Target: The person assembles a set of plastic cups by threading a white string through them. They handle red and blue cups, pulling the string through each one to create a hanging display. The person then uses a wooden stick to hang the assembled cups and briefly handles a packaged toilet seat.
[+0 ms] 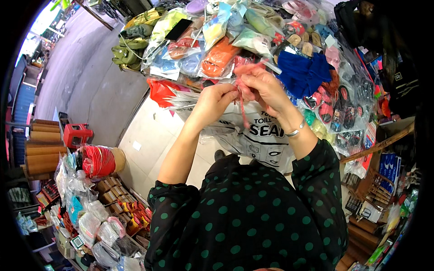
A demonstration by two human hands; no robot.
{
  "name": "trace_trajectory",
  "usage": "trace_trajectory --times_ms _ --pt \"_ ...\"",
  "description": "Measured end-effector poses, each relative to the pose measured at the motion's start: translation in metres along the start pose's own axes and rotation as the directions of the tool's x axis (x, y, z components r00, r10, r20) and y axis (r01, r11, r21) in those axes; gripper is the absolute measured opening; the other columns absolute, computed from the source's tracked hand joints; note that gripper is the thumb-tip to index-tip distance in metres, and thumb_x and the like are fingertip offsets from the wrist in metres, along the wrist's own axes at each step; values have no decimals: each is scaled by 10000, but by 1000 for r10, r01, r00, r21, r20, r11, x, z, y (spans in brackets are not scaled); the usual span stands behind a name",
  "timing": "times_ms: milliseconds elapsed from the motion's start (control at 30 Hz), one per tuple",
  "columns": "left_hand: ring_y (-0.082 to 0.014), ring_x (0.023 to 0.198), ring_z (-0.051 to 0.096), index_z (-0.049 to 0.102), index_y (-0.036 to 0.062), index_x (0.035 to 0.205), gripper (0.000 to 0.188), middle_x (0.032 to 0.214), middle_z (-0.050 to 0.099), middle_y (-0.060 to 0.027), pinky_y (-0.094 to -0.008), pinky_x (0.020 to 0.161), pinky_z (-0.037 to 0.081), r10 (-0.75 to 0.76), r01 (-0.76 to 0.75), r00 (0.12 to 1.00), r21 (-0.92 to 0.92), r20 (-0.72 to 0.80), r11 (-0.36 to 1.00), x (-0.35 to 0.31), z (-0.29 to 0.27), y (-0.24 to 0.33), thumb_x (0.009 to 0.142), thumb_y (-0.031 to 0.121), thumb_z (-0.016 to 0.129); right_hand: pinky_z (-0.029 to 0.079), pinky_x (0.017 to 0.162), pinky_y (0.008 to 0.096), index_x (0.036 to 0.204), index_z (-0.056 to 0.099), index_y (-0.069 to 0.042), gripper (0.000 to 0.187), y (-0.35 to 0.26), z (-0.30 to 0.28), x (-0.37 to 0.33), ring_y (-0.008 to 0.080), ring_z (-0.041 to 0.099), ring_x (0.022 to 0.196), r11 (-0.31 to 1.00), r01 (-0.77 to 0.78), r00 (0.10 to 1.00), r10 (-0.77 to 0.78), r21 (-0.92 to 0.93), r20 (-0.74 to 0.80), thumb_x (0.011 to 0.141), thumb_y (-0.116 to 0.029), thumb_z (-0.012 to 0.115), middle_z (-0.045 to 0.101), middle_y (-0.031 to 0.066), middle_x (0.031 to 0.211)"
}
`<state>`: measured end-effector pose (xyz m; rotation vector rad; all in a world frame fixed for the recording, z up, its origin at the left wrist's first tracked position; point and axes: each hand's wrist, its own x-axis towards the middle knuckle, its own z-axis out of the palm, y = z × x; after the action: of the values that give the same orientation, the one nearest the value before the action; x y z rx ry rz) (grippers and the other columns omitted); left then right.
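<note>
Pink string (244,113) is bunched between my two hands at the edge of a heaped stall, with one end hanging down. My left hand (214,103) is closed, its thumb and forefinger pinching at the string. Closed around the upper part of the bunch is my right hand (267,90), with a silver bracelet on that wrist. Right below the hands, a large white printed plastic bag (237,139) hangs against the stall front. Exactly how the string is looped is hidden by my fingers.
Bagged goods cover the stall, including an orange packet (220,57), a black phone (178,30) and blue cloth (304,73). A red stool (77,135) and a red coil (98,161) stand at left. A wooden pole (382,143) slants at right.
</note>
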<state>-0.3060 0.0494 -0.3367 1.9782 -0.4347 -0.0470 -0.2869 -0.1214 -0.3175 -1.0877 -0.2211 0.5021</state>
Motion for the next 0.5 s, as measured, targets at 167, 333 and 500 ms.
trace_trajectory --times_ms 167,333,500 --pt "-145 595 532 599 -30 804 161 655 582 -101 -281 572 427 -44 45 999 64 -20 997 9 2 -17 831 121 550 398 596 200 1100 422 -49 299 21 -14 -26 61 461 637 790 306 861 -468 -532 -200 847 -143 551 524 7 805" --pt "-85 612 522 595 -46 786 183 648 593 -68 -251 569 433 -84 85 996 -78 19 993 16 8 -19 849 115 538 418 661 323 829 541 -70 192 49 -12 -56 208 547 728 208 149 877 -479 -967 31 742 -207 644 563 62 754" --pt "-75 677 525 603 -50 856 179 718 601 -39 -234 631 442 -111 120 988 -89 104 989 23 16 -13 870 109 521 380 681 334 792 556 -75 160 51 -17 -57 260 517 792 -19 147 802 -583 -989 130 735 -206 626 536 82 727"
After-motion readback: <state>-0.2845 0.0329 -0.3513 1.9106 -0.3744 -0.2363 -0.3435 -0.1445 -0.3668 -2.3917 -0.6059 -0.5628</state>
